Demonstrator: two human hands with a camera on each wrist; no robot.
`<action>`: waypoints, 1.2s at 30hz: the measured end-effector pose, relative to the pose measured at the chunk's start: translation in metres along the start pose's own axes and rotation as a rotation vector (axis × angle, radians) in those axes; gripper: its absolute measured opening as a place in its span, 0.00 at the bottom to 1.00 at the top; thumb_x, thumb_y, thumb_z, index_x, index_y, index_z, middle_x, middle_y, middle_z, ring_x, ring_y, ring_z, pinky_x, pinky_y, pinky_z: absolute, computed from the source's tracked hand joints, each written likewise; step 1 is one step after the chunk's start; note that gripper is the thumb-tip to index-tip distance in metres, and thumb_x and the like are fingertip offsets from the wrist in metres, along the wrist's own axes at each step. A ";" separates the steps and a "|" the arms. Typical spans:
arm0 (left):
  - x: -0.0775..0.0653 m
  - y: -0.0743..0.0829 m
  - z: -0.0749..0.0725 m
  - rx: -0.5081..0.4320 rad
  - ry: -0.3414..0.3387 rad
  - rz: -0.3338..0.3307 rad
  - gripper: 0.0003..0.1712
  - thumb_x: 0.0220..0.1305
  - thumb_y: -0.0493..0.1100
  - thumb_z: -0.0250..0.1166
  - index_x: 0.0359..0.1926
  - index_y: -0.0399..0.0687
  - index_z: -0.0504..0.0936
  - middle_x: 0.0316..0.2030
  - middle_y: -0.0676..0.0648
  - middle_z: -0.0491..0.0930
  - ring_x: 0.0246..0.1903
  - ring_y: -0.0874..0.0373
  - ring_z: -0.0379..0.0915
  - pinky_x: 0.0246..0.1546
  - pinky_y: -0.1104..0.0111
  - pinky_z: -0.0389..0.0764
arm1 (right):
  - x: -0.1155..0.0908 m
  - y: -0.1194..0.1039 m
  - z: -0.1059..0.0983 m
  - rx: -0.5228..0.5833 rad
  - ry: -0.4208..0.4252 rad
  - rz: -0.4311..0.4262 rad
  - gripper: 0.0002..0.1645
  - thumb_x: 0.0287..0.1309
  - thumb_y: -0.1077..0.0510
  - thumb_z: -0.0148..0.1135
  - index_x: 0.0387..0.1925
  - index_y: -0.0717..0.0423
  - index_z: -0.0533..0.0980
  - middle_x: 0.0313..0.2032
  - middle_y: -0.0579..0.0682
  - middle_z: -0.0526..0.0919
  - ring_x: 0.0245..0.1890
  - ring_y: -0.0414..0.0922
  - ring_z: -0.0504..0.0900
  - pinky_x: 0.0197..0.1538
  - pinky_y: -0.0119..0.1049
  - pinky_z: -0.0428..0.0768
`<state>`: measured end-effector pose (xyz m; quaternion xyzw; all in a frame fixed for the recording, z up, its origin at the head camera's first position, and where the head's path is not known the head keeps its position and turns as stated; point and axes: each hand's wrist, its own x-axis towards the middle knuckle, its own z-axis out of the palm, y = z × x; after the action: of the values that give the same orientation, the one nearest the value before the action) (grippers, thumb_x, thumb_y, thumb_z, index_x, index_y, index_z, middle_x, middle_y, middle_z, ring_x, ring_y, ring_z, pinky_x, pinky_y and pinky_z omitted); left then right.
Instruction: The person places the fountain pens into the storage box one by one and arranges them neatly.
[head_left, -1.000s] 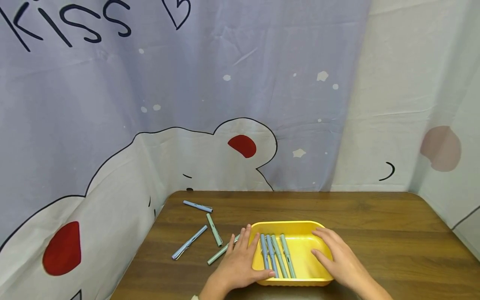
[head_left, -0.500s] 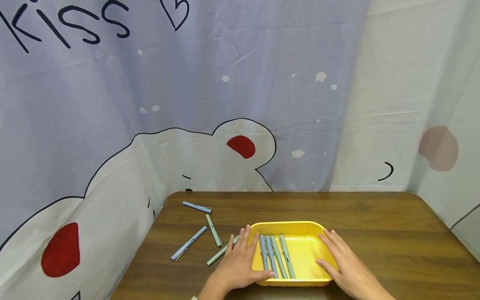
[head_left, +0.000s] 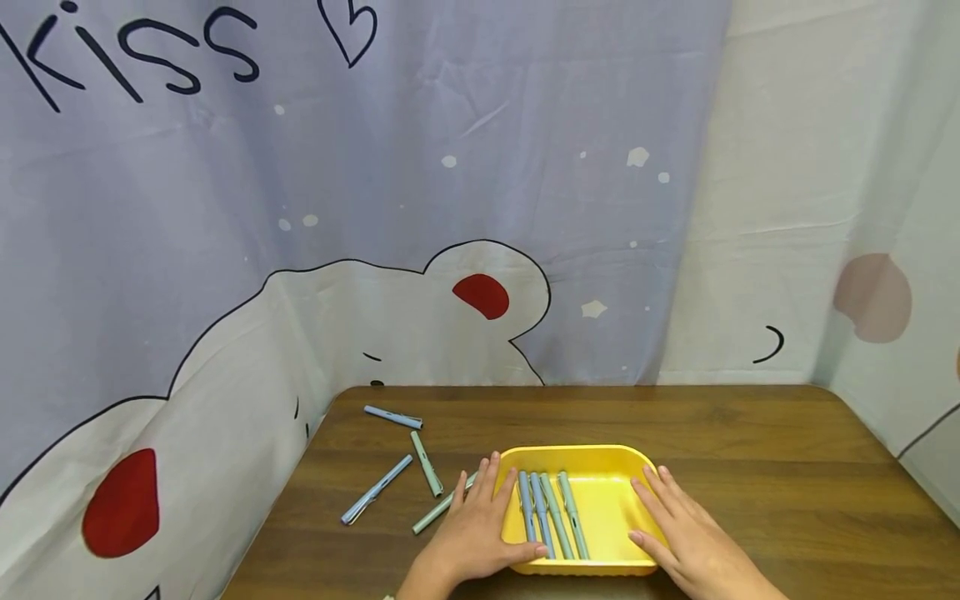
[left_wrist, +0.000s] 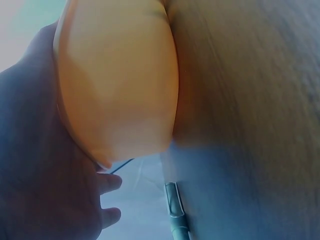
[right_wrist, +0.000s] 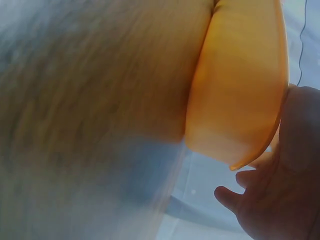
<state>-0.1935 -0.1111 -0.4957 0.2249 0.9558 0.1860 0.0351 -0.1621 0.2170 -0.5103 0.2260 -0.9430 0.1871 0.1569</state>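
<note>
A yellow plastic tray (head_left: 577, 458) sits on the table with blue pens (head_left: 527, 510) and green pens (head_left: 573, 517) lying side by side in its left part. My left hand (head_left: 474, 533) rests over the tray's left rim, fingers extended, thumb reaching to the near left corner. Over the right rim lies my right hand (head_left: 693, 533), its fingers spread and the thumb above the inside. From below, both wrist views show the tray's side wall (left_wrist: 117, 85) with a palm along its rim; in the right wrist view the fingers (right_wrist: 230, 197) extend past the tray's corner.
Left of the tray, loose pens lie scattered on the wooden table (head_left: 750, 433): a blue pen (head_left: 393, 417) at the back, a green pen (head_left: 427, 464), another blue pen (head_left: 377, 490), and a green pen (head_left: 441, 505) partly behind my left fingers. A printed curtain (head_left: 480, 167) hangs behind.
My right hand has shifted right and slightly nearer, from over the tray's inside to its right rim. The left hand, tray and pens hold their places.
</note>
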 end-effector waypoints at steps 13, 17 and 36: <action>0.001 -0.001 0.003 0.015 0.014 0.007 0.63 0.57 0.80 0.58 0.80 0.46 0.52 0.81 0.40 0.39 0.79 0.42 0.37 0.74 0.39 0.41 | -0.003 0.010 0.004 -0.106 0.047 -0.124 0.40 0.65 0.40 0.65 0.73 0.50 0.68 0.73 0.61 0.66 0.79 0.36 0.40 0.70 0.18 0.29; 0.000 -0.002 0.002 0.014 0.018 0.009 0.63 0.58 0.80 0.58 0.81 0.46 0.51 0.81 0.40 0.39 0.79 0.43 0.37 0.74 0.39 0.41 | -0.002 0.012 0.004 -0.136 0.073 -0.178 0.41 0.64 0.39 0.65 0.73 0.50 0.68 0.72 0.63 0.67 0.79 0.35 0.40 0.71 0.18 0.30; -0.007 -0.019 -0.005 -0.006 0.089 -0.036 0.56 0.65 0.76 0.55 0.80 0.45 0.54 0.80 0.41 0.47 0.78 0.42 0.43 0.74 0.39 0.48 | -0.001 0.012 0.002 -0.155 0.030 -0.163 0.39 0.64 0.37 0.64 0.72 0.48 0.70 0.72 0.62 0.67 0.78 0.41 0.50 0.57 0.55 0.79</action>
<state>-0.1962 -0.1312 -0.4981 0.1993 0.9597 0.1982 -0.0035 -0.1675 0.2259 -0.5161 0.2863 -0.9307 0.1035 0.2027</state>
